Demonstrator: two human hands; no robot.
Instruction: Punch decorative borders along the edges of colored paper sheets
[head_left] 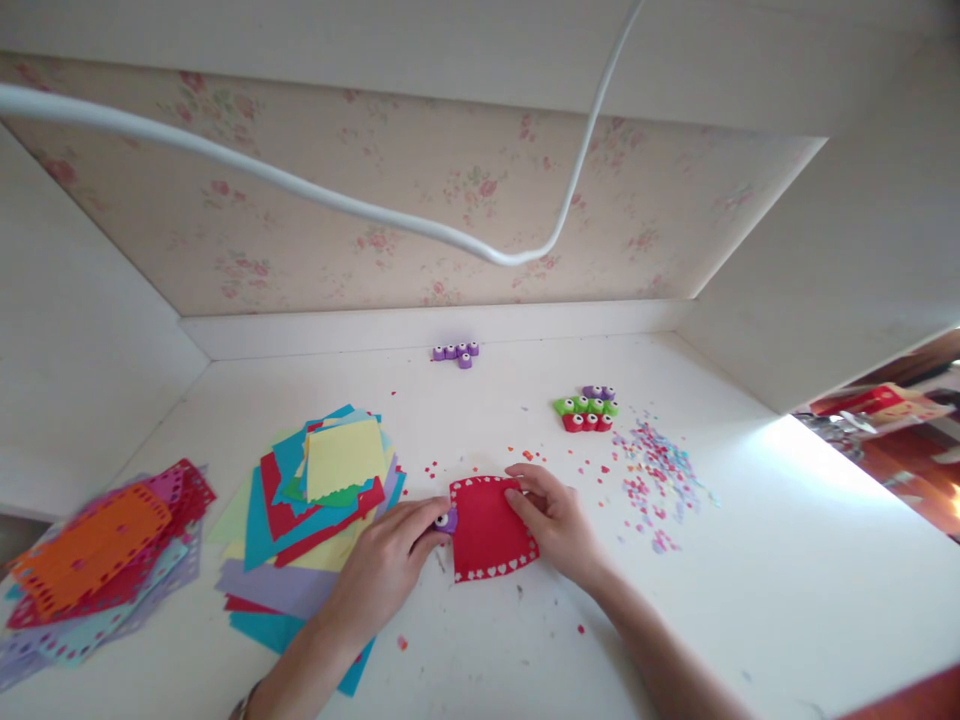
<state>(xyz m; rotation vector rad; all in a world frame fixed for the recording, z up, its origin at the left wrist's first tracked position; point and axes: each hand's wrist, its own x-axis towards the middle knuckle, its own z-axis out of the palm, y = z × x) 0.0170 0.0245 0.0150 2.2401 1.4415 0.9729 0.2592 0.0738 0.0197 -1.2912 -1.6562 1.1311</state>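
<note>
A red paper square [489, 530] with small punched shapes along its edges lies on the white desk [750, 560]. My left hand [386, 565] is closed on a small purple paper punch [446, 520] at the square's left edge. My right hand [555, 515] rests on the square's right edge, fingers curled and pinching the paper down.
A loose stack of coloured paper squares [315, 500] lies left of my hands, and a pile of punched sheets [97, 560] sits at the far left. More punches stand at the back [456, 352] and back right [589, 408]. Paper confetti [660, 480] is scattered right.
</note>
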